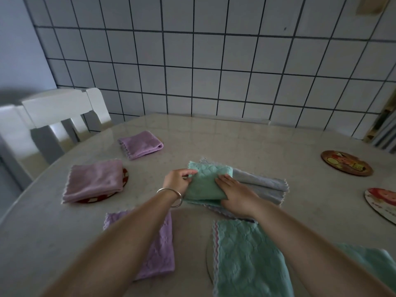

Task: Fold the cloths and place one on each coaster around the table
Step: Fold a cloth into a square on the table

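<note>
On the pale counter (278, 146), a folded green cloth (203, 183) lies atop a grey cloth (263, 185) (mid-counter, between the coasters); the right hand (237, 195) presses it flat with straight fingers while the left hand (177, 179) pinches its left edge.

A mint-green cloth (206, 181) with a quilted, diamond-like texture lies on a pale grey cloth (260, 184) with a scalloped white edge. Three cloths are lilac: a plain folded one (140, 144), a pinkish-lilac one (94, 181) over a red coaster (100, 197) with white patches, and an embossed one (157, 247). The nearest cloth (246, 260) is mint green with a pink-and-white wavy trim. One coaster (346, 162) is brown with yellow and red pictures; another (381, 202) is white with red. The table (214, 136) is beige, the wall tiles (192, 61) white with dark grout, the chair (60, 110) white.
</note>
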